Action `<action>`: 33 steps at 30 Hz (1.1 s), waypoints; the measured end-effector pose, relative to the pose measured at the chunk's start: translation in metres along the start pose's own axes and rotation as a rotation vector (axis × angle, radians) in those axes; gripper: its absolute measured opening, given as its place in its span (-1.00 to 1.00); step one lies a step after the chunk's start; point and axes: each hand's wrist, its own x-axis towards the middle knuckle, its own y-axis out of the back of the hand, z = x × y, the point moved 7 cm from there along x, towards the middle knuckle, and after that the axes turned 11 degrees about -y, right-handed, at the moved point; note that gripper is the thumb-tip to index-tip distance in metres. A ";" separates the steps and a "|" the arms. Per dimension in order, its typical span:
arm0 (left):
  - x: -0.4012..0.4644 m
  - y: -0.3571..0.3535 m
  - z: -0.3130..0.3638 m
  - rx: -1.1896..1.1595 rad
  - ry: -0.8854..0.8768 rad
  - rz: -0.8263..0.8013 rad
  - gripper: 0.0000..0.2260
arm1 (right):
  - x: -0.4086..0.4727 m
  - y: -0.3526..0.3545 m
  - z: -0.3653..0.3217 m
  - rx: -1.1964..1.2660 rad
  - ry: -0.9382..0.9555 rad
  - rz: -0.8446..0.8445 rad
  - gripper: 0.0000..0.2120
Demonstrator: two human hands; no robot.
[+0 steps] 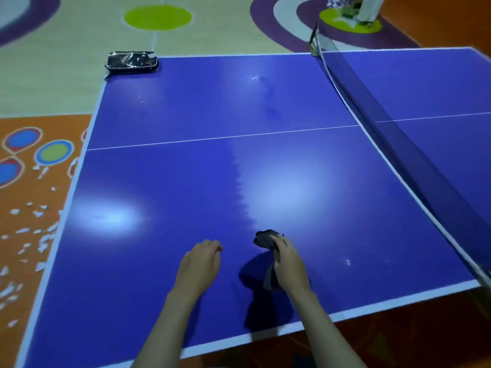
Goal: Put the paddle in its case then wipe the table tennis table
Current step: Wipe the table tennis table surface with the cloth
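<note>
At the far left corner of the table tennis table (164, 181) lies the paddle case (132, 62), dark and glossy, flat on the blue surface with one end overhanging the white edge line; it appears closed, and the paddle itself is not visible, so I cannot tell whether it is inside. Beyond that corner the floor (53, 83) is patterned in beige, orange and purple, with a green circle (157, 17) farther off and painted balloon shapes (54, 152) and scattered white flecks alongside the table's left edge. Moving right along the near half of the table, my left hand (199, 266) hovers or rests low over the surface, palm down, fingers loosely curled and holding nothing; whether the fingertips touch the table I cannot tell. Just beside it, my right hand (288, 261) grips a dark grey cloth (267, 239), fingers curled round it, one bunched end sticking forward onto the table and a tail hanging under the wrist. A jagged boundary on the surface runs from the cloth toward the white centre line (223, 138), dividing a darker zone at left from a paler zone at right. Farther right, the net (398, 144) crosses the table diagonally, its near post at the table's right edge. At the top right, part of a person's light trouser leg (369, 9) stands on another green circle.
</note>
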 end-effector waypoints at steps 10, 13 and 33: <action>0.078 -0.016 -0.059 -0.126 0.223 0.079 -0.81 | 0.094 -0.100 -0.029 -0.263 0.195 -0.050 -0.40; 0.095 -0.030 -0.067 -0.167 0.253 0.071 -0.79 | 0.115 -0.111 -0.026 -0.423 0.283 0.020 -0.42; 0.204 -0.036 -0.140 -0.200 0.469 0.286 -0.75 | 0.452 -0.117 -0.206 -0.371 0.355 0.345 -0.43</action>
